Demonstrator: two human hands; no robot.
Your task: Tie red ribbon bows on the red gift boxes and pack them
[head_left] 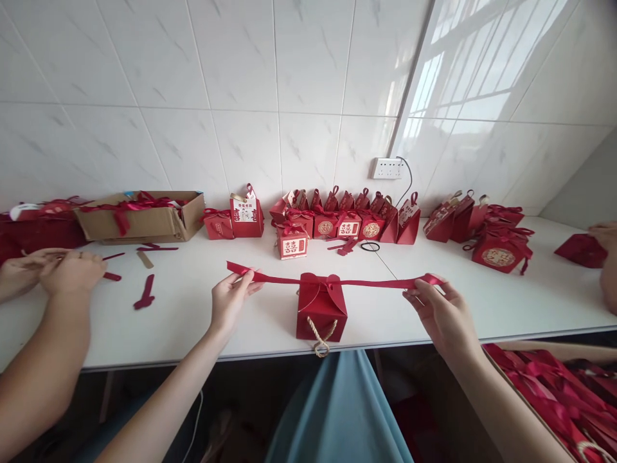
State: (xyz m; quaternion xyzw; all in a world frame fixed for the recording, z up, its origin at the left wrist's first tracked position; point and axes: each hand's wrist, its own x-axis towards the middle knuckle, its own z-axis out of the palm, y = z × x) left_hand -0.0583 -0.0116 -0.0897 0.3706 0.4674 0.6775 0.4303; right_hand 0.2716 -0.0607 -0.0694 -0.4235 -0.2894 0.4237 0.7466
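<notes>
While the left hand and right hand each pinch an end of the red ribbon stretched over the gift box at the near edge of the table, tying seems underway, and knotting needs even tension.

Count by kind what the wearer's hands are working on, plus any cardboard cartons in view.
ribbon, pinched by left hand and right hand: 1
red box under it: 1
cartons, far left and lower right: 2
Total: 4
</notes>
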